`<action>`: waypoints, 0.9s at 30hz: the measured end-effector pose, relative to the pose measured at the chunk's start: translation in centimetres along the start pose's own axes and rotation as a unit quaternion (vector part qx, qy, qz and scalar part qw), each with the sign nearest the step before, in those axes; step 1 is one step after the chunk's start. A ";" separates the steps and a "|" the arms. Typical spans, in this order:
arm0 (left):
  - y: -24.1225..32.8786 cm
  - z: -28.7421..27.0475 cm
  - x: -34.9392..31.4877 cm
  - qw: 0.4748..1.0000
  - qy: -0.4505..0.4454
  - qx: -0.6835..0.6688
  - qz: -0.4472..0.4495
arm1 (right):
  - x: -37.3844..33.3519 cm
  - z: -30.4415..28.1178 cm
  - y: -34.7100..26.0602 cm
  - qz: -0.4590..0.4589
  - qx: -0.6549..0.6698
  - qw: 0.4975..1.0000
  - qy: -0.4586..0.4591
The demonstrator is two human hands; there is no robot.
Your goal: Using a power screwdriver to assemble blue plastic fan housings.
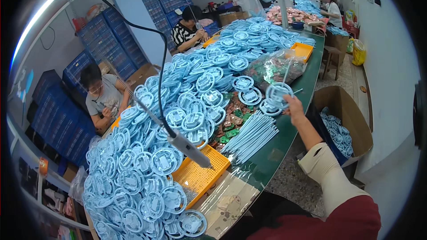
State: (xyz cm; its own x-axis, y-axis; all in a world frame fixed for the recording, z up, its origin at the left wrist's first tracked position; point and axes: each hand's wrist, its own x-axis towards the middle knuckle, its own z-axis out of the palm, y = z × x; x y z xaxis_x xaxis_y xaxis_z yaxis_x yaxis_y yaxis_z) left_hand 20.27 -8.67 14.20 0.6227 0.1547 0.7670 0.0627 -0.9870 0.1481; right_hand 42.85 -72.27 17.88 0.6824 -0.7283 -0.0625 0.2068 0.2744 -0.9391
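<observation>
Holding: right hand [294, 109] pinches blue ring [279, 93] by rim, beyond stick pile [253, 138].
Left hand: out of sight, state unclear.
Grip: best kept light.

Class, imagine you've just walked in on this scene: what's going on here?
The person's right hand holds a pale blue round plastic piece at its edge, near the rim of the green table; the left hand is out of view. Close by lies a bundle of blue rods, beside a large heap of similar round pieces. A grey tool hangs above the yellow tray. Two co-workers sit across the heap.
</observation>
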 end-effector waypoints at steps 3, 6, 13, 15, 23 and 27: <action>-0.2 -0.2 -0.1 0.999 0.033 -0.017 0.004 | 1.8 -2.4 1.5 -0.012 -0.055 0.997 0.059; -0.3 0.2 -0.3 0.998 0.042 -0.030 -0.028 | 4.7 -4.1 2.7 -0.046 -0.124 0.984 0.122; 0.3 0.4 -0.2 0.994 -0.012 -0.005 -0.104 | 10.4 -4.8 3.8 0.075 0.047 0.990 0.110; 0.5 0.4 0.4 0.993 -0.053 0.038 -0.098 | 10.5 -5.1 3.5 0.088 0.133 0.985 0.061; -0.4 0.8 0.0 0.976 -0.097 0.115 -0.158 | 10.7 -2.9 4.0 0.103 0.104 0.989 -0.032; 1.1 0.5 1.0 0.977 -0.081 0.129 -0.146 | 11.8 -2.8 4.6 0.036 0.000 0.999 -0.031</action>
State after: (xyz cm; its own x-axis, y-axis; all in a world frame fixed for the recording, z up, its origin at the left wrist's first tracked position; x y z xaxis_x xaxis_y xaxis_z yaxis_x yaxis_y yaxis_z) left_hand 21.36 -9.60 14.86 0.6629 0.4439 0.6029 0.4385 -0.8829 0.1680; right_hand 49.92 -81.33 11.92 0.7384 -0.6655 -0.1093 0.1550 0.3252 -0.9329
